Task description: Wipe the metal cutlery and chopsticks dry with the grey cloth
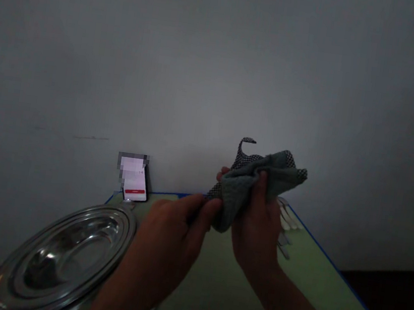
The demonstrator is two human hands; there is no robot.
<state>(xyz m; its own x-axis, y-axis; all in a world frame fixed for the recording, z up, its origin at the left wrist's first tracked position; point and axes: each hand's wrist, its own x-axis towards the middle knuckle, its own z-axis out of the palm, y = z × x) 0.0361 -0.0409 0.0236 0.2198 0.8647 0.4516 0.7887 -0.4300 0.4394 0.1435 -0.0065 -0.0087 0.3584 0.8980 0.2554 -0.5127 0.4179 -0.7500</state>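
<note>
I have both forearms reaching in from the bottom of the view and angling toward each other above the surface (211, 298), which is pale green with a thin blue edge. The left hand (176, 227) comes up from the lower middle, knuckles uppermost and wrist fairly straight, its fingers bent toward the right. The right hand (258, 228) rises from the lower right, tilted up, with its thumb pointing upward. Between them, held above the surface, is the soft grey-green cloth with a black-and-white checked reverse (238, 189). My left grip is drawn together, thumb and forefinger clamped at the cloth's lower left edge; my right grip is closed on its bunched middle, thumb pressed into the near face and fingertips showing beyond its left side. I can't tell whether anything lies inside the folds. The fabric looks matt and crumpled, its checked side turned out at the corners, one narrow end curling upward like a hook. To the left I see shiny round metal dishware (132, 224) with a wide ridged rim and a hollow centre. Behind it, a lit black-edged phone (135, 181) leans against the plain grey wall (219, 65). Slim metal cutlery (290, 223) lies just beyond the right hand, partly hidden.
</note>
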